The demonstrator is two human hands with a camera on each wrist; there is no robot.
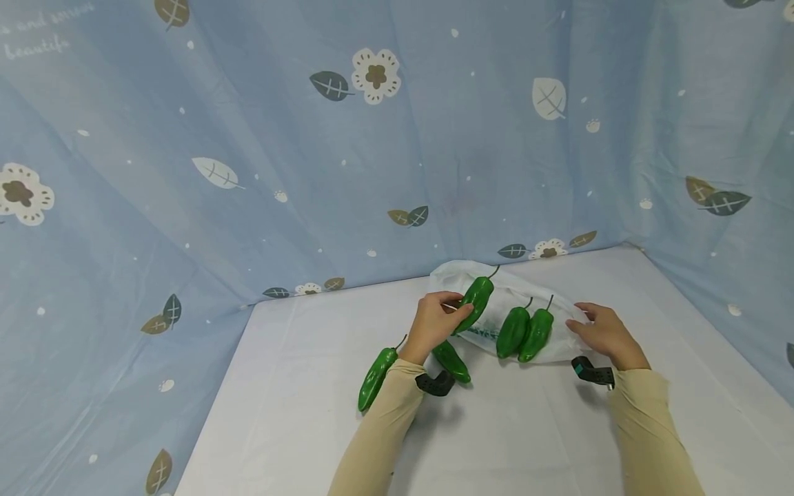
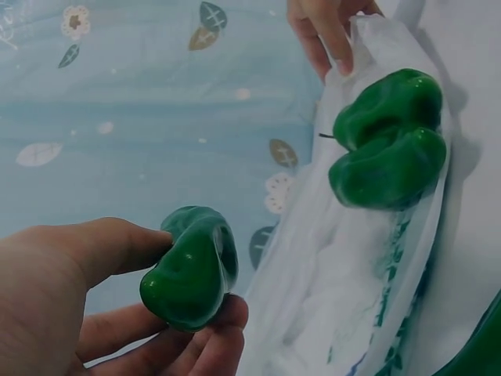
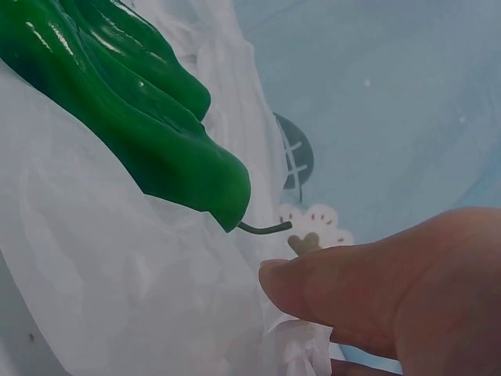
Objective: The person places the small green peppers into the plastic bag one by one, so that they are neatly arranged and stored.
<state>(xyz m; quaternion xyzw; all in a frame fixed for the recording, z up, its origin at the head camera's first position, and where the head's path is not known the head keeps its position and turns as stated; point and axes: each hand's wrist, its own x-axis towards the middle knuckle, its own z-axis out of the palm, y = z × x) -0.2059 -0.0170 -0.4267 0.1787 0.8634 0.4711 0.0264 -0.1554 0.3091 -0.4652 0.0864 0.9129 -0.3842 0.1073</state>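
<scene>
My left hand (image 1: 428,324) grips a long green pepper (image 1: 479,300) between thumb and fingers, raised over the left part of a white plastic bag (image 1: 561,348). In the left wrist view this pepper (image 2: 188,274) is seen end-on. At the bag's right end, my right hand (image 1: 606,332) pinches the edge of the plastic; its thumb shows on top in the right wrist view. Two more green peppers, one (image 1: 513,332) beside the other (image 1: 537,335), lie on the bag with stems pointing away. Green print on the bag is partly covered.
One green pepper (image 1: 453,362) lies by the left wrist, partly hidden by it. Another pepper (image 1: 377,379) rests farther left on the white tabletop (image 1: 298,386), next to my forearm. A blue patterned curtain (image 1: 347,172) hangs behind the table and along its sides.
</scene>
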